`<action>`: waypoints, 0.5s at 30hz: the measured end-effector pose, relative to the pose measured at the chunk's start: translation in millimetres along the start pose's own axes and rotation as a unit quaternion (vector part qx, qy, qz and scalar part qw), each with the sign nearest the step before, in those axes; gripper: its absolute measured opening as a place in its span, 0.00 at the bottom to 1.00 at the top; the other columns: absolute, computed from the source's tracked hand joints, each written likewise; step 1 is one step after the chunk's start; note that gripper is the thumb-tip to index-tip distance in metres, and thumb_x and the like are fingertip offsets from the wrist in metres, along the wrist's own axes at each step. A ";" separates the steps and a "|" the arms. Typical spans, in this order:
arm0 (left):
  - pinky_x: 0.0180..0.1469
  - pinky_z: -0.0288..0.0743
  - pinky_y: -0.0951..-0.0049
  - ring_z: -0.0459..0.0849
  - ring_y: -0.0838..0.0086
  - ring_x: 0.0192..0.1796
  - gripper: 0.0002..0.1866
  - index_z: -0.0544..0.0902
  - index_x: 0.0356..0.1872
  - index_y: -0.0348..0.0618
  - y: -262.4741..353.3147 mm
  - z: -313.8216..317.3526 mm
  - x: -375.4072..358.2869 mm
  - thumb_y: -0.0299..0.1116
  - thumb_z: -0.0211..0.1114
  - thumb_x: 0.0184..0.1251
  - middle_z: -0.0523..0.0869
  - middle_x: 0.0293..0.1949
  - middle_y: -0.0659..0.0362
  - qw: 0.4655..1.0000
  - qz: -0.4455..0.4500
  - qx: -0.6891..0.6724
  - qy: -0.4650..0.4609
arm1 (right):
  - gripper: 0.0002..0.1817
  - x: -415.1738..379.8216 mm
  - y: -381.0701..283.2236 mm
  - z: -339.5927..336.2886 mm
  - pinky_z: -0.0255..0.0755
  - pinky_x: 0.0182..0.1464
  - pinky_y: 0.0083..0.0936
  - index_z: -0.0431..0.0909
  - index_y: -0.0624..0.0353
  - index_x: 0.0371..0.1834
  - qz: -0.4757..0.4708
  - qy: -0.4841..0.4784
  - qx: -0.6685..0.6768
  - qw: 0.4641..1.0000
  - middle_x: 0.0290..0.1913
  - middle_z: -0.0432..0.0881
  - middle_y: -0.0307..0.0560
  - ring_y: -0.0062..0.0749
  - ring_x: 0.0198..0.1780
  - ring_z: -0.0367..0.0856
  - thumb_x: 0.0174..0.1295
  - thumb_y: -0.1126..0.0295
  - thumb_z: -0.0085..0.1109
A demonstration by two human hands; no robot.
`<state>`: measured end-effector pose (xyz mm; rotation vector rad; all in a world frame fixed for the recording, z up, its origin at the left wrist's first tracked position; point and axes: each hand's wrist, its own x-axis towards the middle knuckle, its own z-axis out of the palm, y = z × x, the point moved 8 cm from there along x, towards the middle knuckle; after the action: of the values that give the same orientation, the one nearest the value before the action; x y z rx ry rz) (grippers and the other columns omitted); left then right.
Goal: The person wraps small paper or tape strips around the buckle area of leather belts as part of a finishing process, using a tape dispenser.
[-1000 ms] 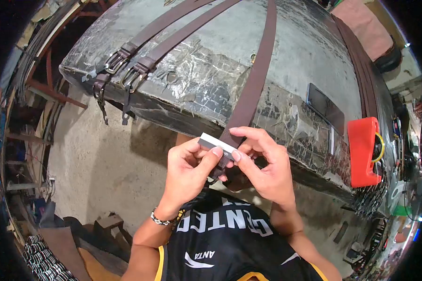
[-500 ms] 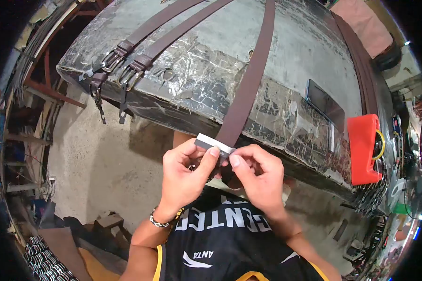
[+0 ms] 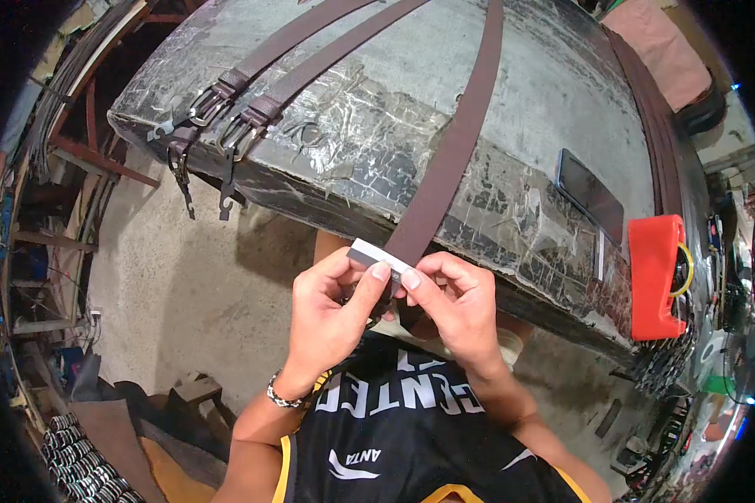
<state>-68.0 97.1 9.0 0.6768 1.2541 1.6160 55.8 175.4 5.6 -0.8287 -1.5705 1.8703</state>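
Observation:
A brown belt (image 3: 449,168) runs down over the worktable's front edge to my hands. Across its near end lies a small label (image 3: 372,256), white with a dark grey band. My left hand (image 3: 331,306) pinches the label's left part, its thumb on the face. My right hand (image 3: 457,306) grips the label's right end, thumb pressed on it and fingers curled behind. Below the label, the belt's end is mostly hidden by my fingers; a dark part shows between them.
Two more brown belts with buckles (image 3: 247,126) and black hangers lie at the table's left corner. To the right are a phone (image 3: 591,193), an orange-red tape dispenser (image 3: 656,277) and a stack of brown straps (image 3: 654,126). The worktable (image 3: 369,126) has a worn, cracked edge.
My right hand has shifted slightly left, and its thumb has come onto the label's right end, covering the print there. My left hand keeps its pinch. The view has shifted slightly.

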 end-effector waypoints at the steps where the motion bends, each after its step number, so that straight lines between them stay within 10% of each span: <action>1: 0.37 0.81 0.80 0.86 0.81 0.38 0.08 0.80 0.49 0.32 -2.2 -0.2 0.1 0.25 0.62 0.76 0.88 0.40 0.57 1.000 0.000 -0.004 -0.007 | 0.07 -0.7 0.7 -0.9 0.69 0.35 0.12 0.82 0.65 0.40 0.003 0.005 -0.004 1.000 0.33 0.84 0.35 0.10 0.34 0.77 0.70 0.71 0.65; 7: 0.39 0.77 0.83 0.84 0.78 0.43 0.19 0.70 0.57 0.36 18.0 -9.3 -15.8 0.22 0.67 0.70 0.80 0.44 0.59 0.955 0.184 0.116 0.203 | 0.06 -0.6 0.9 -1.3 0.66 0.34 0.12 0.82 0.65 0.38 -0.011 0.014 -0.012 1.000 0.31 0.80 0.33 0.10 0.32 0.74 0.69 0.73 0.65; 12: 0.31 0.76 0.81 0.82 0.78 0.40 0.05 0.81 0.37 0.36 28.1 -4.4 -11.9 0.22 0.69 0.66 0.80 0.40 0.58 0.920 0.205 0.286 0.172 | 0.05 -0.4 3.8 -2.8 0.67 0.34 0.12 0.81 0.65 0.37 -0.030 0.017 -0.015 0.999 0.31 0.80 0.35 0.12 0.32 0.75 0.70 0.74 0.64; 15: 0.48 0.73 0.79 0.80 0.79 0.45 0.05 0.80 0.42 0.32 16.9 -7.2 -3.5 0.23 0.66 0.71 0.82 0.45 0.59 0.961 0.144 0.202 0.124 | 0.05 -0.1 5.4 -0.6 0.62 0.32 0.10 0.82 0.64 0.39 -0.034 0.013 0.009 0.999 0.31 0.79 0.29 0.07 0.31 0.71 0.70 0.73 0.65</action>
<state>-78.5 90.4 23.0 0.9671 1.7632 1.7336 56.2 174.9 0.2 -0.7787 -1.5450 1.8159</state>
